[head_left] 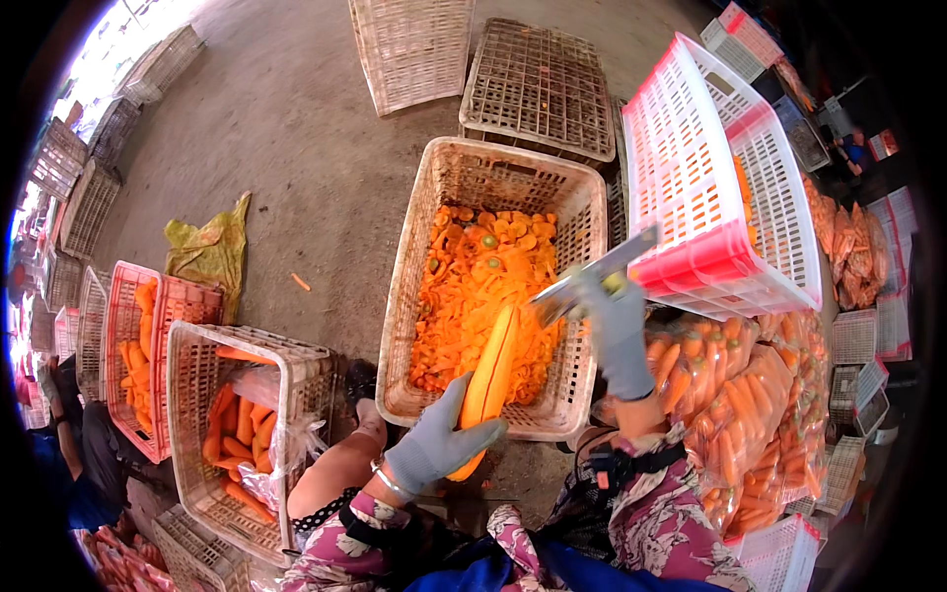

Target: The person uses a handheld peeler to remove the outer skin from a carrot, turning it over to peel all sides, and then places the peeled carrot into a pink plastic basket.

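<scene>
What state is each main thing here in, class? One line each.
Left hand: gloved, closed
Right hand: gloved, closed, slightly blurred
Large carrot: gripped, slanted
Bladed tool: gripped, tilted
Middle crate: open-topped, partly filled
Orange peelings: loose, heaped
Yellow-green sheet: crumpled, lying loose
Clear carrot bags: filled, piled

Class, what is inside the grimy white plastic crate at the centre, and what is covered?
The crate holds thin orange peelings, round orange pieces and greenish ones. This heap covers its floor; the long orange carrot in the grey-gloved left hand hides some peelings.
</scene>
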Tool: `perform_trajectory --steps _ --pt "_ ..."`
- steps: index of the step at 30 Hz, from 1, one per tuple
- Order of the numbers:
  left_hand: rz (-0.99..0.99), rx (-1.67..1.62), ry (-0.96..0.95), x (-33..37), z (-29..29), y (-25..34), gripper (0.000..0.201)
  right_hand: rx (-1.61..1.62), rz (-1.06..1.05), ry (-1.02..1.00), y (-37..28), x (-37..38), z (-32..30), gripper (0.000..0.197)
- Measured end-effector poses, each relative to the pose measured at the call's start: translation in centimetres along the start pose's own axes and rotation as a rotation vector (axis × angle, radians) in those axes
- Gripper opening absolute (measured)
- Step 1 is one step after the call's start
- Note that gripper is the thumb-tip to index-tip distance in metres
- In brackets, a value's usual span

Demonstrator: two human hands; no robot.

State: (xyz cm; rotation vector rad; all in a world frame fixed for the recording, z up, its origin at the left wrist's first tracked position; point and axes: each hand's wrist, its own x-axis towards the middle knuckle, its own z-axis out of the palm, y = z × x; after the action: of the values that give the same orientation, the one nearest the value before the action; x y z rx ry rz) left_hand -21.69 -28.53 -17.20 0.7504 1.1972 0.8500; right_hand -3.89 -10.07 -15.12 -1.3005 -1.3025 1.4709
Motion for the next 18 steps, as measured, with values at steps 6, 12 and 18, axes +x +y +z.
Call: perform_trajectory --steps 6,12,18 --pt "0.032 0.101 -0.004 0.4 0.4 0.9 0.066 -0.173 0.065 -0.285 0.6 -2.2 1.7 0.025" --pt "0.111 0.209 0.017 -0.4 0.0 0.3 0.072 -0.046 -0.097 0.309 0.7 3.2 -3.7 0.023" --pt "0.124 0.142 0.057 0.3 -0.1 -0.5 0.076 -0.027 0.062 -0.178 0.2 -1.3 1.3 0.025"
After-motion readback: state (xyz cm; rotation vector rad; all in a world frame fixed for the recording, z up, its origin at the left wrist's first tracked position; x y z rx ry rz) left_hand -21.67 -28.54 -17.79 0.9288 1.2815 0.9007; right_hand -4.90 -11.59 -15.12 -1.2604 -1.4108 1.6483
